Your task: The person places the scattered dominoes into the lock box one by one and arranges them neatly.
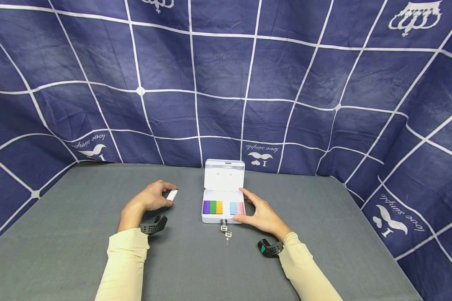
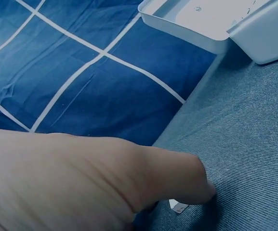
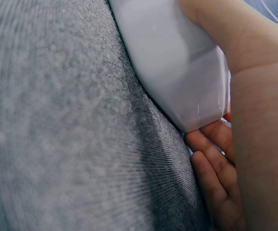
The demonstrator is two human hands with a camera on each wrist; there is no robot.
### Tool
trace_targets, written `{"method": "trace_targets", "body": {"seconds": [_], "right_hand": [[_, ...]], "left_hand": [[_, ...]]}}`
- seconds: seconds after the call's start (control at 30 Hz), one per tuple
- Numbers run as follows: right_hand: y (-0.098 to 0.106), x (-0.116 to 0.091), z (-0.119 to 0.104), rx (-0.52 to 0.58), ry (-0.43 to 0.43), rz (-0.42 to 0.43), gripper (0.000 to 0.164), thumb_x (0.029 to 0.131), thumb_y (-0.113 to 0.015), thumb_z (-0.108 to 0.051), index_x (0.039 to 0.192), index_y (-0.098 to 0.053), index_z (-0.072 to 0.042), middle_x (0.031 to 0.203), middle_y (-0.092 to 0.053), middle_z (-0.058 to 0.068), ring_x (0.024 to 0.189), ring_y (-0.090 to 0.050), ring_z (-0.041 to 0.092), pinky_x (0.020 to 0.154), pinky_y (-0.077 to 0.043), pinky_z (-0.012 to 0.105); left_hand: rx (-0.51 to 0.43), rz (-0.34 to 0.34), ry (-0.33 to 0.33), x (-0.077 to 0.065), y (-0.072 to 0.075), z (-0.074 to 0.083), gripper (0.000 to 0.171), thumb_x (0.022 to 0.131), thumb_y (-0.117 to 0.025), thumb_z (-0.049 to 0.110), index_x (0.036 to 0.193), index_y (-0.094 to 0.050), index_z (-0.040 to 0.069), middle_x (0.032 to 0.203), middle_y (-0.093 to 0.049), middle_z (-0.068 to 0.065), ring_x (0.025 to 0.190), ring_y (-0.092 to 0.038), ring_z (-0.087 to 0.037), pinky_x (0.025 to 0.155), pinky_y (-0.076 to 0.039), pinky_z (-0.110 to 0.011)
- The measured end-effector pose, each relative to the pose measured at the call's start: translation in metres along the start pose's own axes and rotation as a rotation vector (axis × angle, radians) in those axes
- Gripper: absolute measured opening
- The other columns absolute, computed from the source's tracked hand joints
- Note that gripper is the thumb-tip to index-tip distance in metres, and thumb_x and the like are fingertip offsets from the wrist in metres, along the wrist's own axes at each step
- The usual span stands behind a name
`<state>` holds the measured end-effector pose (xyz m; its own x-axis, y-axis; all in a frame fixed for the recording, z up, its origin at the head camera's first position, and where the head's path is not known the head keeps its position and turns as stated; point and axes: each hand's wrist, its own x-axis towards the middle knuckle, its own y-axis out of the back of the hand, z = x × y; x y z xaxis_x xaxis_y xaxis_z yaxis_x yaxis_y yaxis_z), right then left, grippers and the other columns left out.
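A white lockable box [image 1: 211, 219] stands on the table with its lid [image 1: 224, 180] raised. Inside lie purple, green and orange blocks [image 1: 212, 207] on the left, and light blue and pink blocks [image 1: 237, 208] on the right. My right hand [image 1: 261, 213] grips the box's right side, thumb at the front corner and fingers toward the back. Left of the box, my left hand [image 1: 155, 196] pinches a small white block [image 1: 172, 195] between thumb and fingers. Most of that block is hidden behind the thumb in the left wrist view, where only its end shows.
Two small keys [image 1: 227, 235] on a ring hang from the lock at the box's front. Grey cloth [image 1: 196, 267] covers the table. A blue curtain with white lines [image 1: 218, 117] rises behind the table and along its sides.
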<state>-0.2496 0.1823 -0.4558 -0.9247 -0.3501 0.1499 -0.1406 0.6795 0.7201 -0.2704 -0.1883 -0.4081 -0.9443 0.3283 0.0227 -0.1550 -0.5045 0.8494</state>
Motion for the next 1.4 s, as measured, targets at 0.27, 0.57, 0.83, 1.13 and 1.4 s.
{"method": "trace_targets", "body": {"seconds": [0.27, 0.57, 0.83, 1.13, 1.4], "right_hand": [[0.0008, -0.0004, -0.0012, 0.001, -0.009, -0.002, 0.093, 0.075, -0.081, -0.057, 0.153, -0.037, -0.033, 0.154, -0.047, 0.003, 0.134, -0.054, 0.023, 0.115, -0.041, 0.046], [0.0013, 0.0, -0.0018, 0.0, -0.009, -0.001, 0.093, 0.075, -0.081, -0.057, 0.154, -0.037, -0.034, 0.154, -0.047, 0.004, 0.135, -0.054, 0.024, 0.115, -0.041, 0.047], [0.0011, 0.0003, -0.0011, 0.001, -0.003, 0.002, 0.093, 0.075, -0.081, -0.058, 0.153, -0.037, -0.035, 0.154, -0.047, 0.003, 0.134, -0.054, 0.023, 0.114, -0.041, 0.046], [0.0007, 0.0001, -0.0016, 0.003, -0.002, 0.001, 0.092, 0.076, -0.081, -0.057, 0.154, -0.037, -0.034, 0.154, -0.047, 0.002, 0.135, -0.054, 0.023, 0.115, -0.04, 0.046], [0.0003, -0.0005, -0.0015, 0.009, -0.008, -0.007, 0.093, 0.075, -0.081, -0.058, 0.154, -0.037, -0.034, 0.154, -0.046, 0.002, 0.135, -0.053, 0.022, 0.116, -0.04, 0.046]], "left_hand": [[-0.007, -0.005, 0.002, -0.0001, -0.0008, 0.0018, 0.054, 0.074, -0.078, 0.01, 0.126, -0.066, 0.001, 0.117, -0.063, -0.023, 0.109, -0.06, -0.037, 0.093, -0.049, -0.05], [0.006, 0.015, -0.011, 0.0018, 0.0002, 0.001, 0.05, 0.073, -0.076, 0.009, 0.121, -0.069, 0.001, 0.111, -0.065, -0.021, 0.104, -0.061, -0.035, 0.09, -0.048, -0.048], [0.021, 0.026, -0.006, 0.0043, -0.002, 0.0001, 0.049, 0.073, -0.076, 0.012, 0.121, -0.07, 0.002, 0.11, -0.065, -0.02, 0.104, -0.06, -0.035, 0.091, -0.047, -0.049], [0.013, 0.032, 0.003, 0.004, -0.0026, 0.0006, 0.044, 0.078, -0.076, 0.017, 0.119, -0.069, 0.002, 0.11, -0.064, -0.021, 0.106, -0.06, -0.036, 0.094, -0.047, -0.052], [0.008, 0.039, -0.001, 0.0058, -0.0034, -0.0001, 0.042, 0.081, -0.074, 0.021, 0.118, -0.069, 0.002, 0.109, -0.066, -0.02, 0.105, -0.061, -0.034, 0.093, -0.048, -0.052]]}}
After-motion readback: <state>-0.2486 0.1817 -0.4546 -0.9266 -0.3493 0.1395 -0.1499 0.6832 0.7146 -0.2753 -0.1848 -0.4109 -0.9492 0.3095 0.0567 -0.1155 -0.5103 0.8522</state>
